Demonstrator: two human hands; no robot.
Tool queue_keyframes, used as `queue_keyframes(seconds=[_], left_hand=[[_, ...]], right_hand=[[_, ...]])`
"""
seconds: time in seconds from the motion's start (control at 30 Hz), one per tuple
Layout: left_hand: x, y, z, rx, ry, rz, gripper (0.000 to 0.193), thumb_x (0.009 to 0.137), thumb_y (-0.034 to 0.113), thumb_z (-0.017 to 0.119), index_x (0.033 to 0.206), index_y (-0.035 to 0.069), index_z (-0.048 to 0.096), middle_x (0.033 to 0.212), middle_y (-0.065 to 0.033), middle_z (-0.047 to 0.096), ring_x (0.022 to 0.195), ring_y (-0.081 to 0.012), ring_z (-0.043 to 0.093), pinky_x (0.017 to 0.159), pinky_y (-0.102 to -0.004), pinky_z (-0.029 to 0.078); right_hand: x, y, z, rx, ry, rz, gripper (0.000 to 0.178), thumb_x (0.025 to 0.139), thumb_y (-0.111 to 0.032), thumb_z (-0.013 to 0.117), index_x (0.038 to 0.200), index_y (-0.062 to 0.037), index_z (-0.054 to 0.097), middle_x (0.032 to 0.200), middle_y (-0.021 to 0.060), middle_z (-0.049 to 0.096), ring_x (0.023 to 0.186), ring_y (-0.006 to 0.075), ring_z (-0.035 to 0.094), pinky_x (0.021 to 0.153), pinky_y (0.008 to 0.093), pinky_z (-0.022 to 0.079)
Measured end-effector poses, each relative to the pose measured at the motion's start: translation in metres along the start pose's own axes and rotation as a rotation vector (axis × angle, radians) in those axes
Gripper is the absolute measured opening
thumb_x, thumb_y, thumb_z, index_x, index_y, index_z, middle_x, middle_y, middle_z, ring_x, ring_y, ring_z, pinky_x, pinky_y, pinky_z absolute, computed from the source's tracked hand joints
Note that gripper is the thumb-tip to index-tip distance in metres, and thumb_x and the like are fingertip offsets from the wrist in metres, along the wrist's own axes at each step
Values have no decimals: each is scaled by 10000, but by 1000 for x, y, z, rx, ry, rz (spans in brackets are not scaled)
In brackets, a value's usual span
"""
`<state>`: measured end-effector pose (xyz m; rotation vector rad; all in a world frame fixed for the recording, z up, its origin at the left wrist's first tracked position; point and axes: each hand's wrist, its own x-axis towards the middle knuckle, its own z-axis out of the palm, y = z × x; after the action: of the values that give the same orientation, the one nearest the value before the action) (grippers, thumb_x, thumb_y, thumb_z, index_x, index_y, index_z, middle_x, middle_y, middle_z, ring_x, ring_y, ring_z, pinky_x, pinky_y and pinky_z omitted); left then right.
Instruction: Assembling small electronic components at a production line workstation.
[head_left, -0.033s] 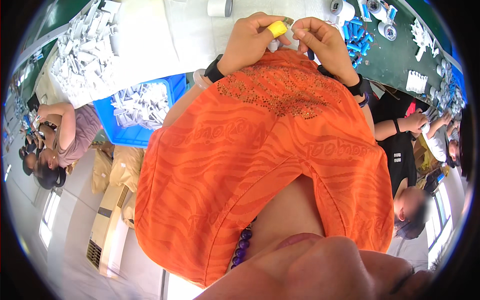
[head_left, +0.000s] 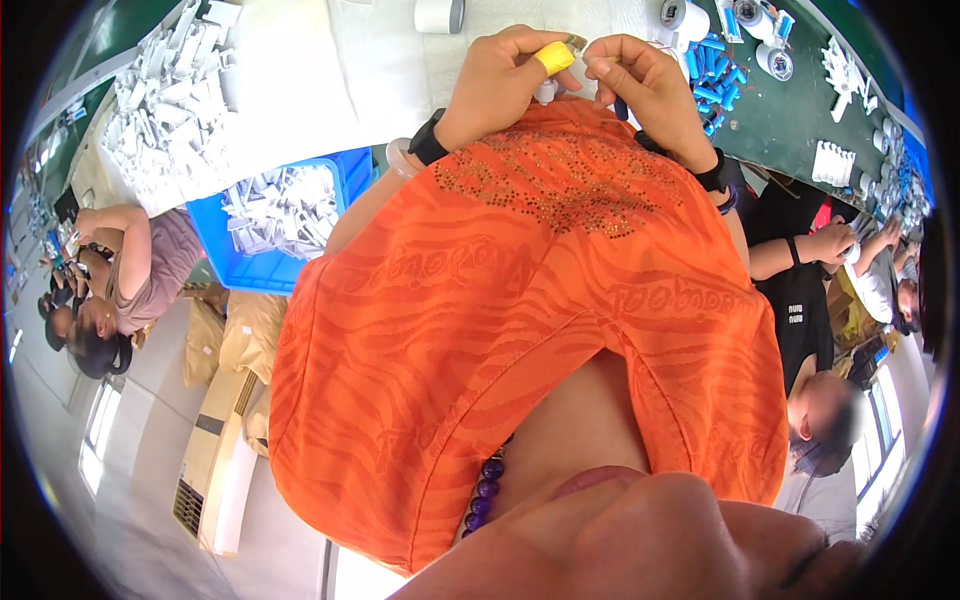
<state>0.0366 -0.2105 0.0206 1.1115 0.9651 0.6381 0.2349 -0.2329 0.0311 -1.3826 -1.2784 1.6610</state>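
A long workbench runs across the top of the view: a pale sheet point(head_left: 300, 70) covers its middle part, and dark green table top point(head_left: 790, 110) shows to the right. The person wears an orange top point(head_left: 520, 300) that fills the centre of the picture.

Both hands meet above the pale sheet, just past the chest. The left hand point(head_left: 495, 85) is curled, fingers drawn together, one fingertip wrapped in a yellow finger cot point(head_left: 553, 58). The right hand point(head_left: 645, 85) faces it, fingers pinched inward. Between the two sets of fingertips sits a small metal-tipped part point(head_left: 575, 42) — both hands appear to pinch it, though it is too small to tell its shape. A small white piece point(head_left: 545, 92) shows just under the left fingers. Each wrist carries a black band, left point(head_left: 428, 137) and right point(head_left: 712, 172).

Around the hands:
- a heap of white plastic parts point(head_left: 160, 110) on the bench at left;
- a blue bin point(head_left: 290, 215) holding more white parts, below that heap;
- blue cylinders point(head_left: 715, 75) near the right hand;
- tape rolls point(head_left: 765, 50) beyond them — on the green top.

Other people sit along the bench at both sides.
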Motion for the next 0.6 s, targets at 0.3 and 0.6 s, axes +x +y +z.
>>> queue_keyframes(seconds=[0.3,0.6], left_hand=[[-4,2,2,-118,31,-86,273,911,128,534,1118,-34,610,792,-105,667,652,-105,583,573,-228,472],[-6,3,7,-131,56,-84,268,903,126,545,1098,-43,615,759,-97,658,643,-110,580,569,-231,463]], right_hand=[[-5,4,11,-9,106,-48,205,912,-197,597,1004,-22,655,754,-9,605,604,44,528,551,183,418],[-5,10,17,31,149,-85,177,896,-169,620,977,-18,667,743,-3,617,614,51,545,560,190,435]])
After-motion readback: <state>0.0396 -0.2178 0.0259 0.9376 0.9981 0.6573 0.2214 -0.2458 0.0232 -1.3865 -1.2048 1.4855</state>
